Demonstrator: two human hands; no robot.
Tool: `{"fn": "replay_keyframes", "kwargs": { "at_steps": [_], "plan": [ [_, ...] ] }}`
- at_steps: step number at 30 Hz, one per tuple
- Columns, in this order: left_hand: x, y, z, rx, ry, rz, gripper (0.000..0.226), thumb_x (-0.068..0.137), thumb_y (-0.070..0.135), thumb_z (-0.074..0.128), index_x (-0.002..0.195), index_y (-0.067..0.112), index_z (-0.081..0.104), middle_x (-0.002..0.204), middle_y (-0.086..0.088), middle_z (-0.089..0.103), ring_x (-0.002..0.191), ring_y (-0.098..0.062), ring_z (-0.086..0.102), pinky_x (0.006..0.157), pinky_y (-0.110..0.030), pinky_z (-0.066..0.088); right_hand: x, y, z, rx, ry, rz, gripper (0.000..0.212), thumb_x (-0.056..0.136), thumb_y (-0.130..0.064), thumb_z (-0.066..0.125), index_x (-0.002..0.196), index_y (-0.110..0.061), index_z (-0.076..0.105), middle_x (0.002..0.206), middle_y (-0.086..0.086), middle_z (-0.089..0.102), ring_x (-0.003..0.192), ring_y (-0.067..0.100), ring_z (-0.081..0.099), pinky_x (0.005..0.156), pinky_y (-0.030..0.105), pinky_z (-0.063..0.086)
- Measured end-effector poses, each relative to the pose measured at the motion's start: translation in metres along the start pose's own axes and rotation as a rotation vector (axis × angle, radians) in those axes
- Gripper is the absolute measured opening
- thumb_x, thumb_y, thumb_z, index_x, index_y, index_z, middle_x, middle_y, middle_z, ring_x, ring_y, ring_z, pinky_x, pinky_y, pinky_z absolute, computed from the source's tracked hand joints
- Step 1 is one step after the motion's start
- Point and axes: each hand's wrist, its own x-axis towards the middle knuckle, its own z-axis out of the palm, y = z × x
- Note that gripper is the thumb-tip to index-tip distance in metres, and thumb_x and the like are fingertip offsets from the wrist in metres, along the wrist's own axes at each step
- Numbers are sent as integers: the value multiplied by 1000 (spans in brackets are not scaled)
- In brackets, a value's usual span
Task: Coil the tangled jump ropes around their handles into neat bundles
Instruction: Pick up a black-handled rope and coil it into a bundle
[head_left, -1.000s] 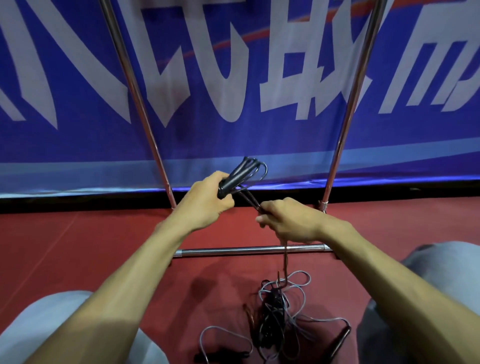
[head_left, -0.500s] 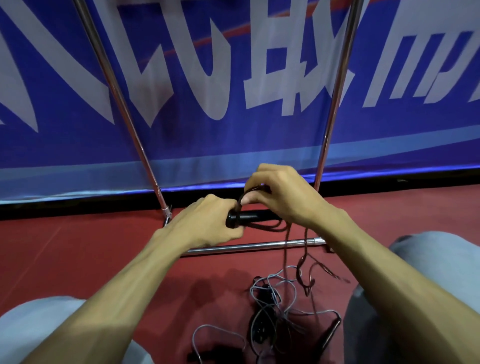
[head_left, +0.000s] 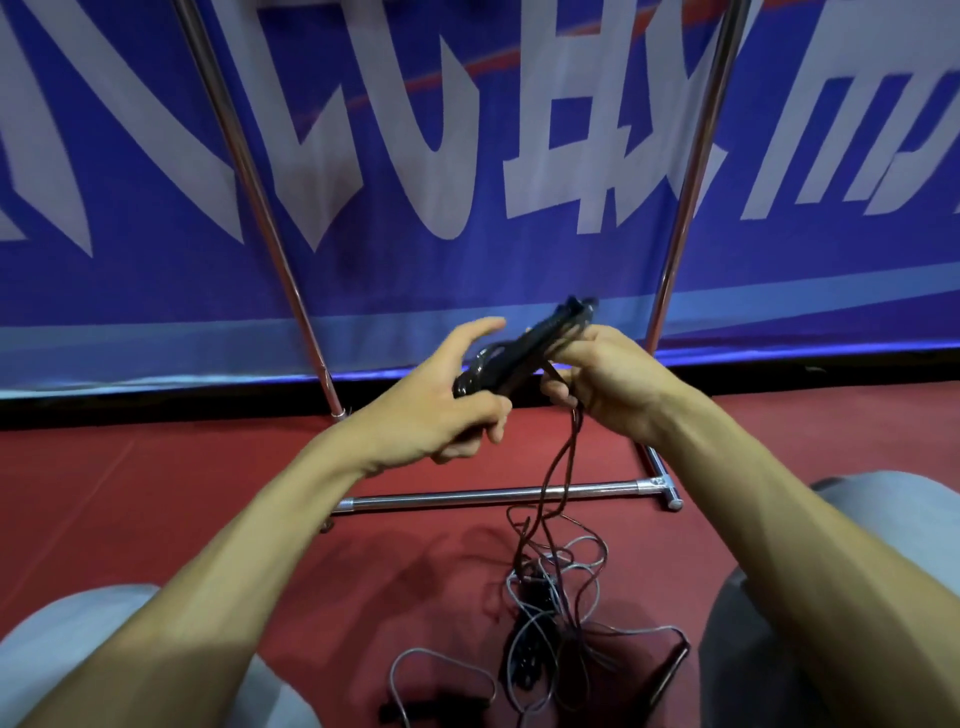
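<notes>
The black handles (head_left: 524, 345) sit up in the air between both hands, tilted with the far end raised toward the blue banner (head_left: 467, 156). The left hand (head_left: 441, 410) clenches their lower end, forefinger stretched out along them. The right hand (head_left: 613, 379) is just beside the upper half, fingers curled round the dark rope (head_left: 563, 467). From that grip the rope drops past the metal bar (head_left: 493, 496) into the tangle (head_left: 550, 613) on the red floor (head_left: 156, 493)

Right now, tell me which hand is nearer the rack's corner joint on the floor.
Right. The right hand, pinching the rope, is up-left of the joint; the left hand, gripping the handles, is farther left.
</notes>
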Motion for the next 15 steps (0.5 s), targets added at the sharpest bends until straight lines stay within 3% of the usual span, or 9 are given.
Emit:
{"fn": "replay_keyframes", "kwargs": {
  "at_steps": [2,5,10,13,15],
  "plan": [
    [1,3,-5,-121,84,16,78,90,-2,50,144,48,22,68,-10,59,42,-17,34,42,-24,26,1,3,4,-54,23,5,23,97,-23,51,84,-7,61,66,2,57,46,10,38,45,17,30],
    [3,5,-11,-125,230,29,61,91,0,49,132,44,42,70,-11,56,40,-14,31,42,-23,24,-2,1,7,-272,29,-26,37,97,-37,50,83,-5,63,60,4,55,49,14,44,51,21,37],
    [9,-9,-11,98,350,-59,25,89,5,52,104,24,54,73,-10,61,39,-10,40,38,-22,30,-9,1,-2,-1100,-98,140,35,95,-40,53,74,-14,63,53,7,66,48,12,64,56,18,47],
    [12,-20,-14,417,448,-73,14,86,17,59,99,22,57,79,-5,67,56,-12,52,54,-28,44,-11,6,3,-1219,-180,123,30,98,-34,47,79,-15,60,56,5,67,51,12,66,51,14,43],
    [12,-26,-16,454,491,-104,11,85,22,62,96,19,58,79,-5,67,62,-21,57,62,-36,50,-12,8,10,-1236,-257,89,28,99,-31,45,83,-14,60,53,-2,61,52,18,67,55,19,49]
  ]
}}
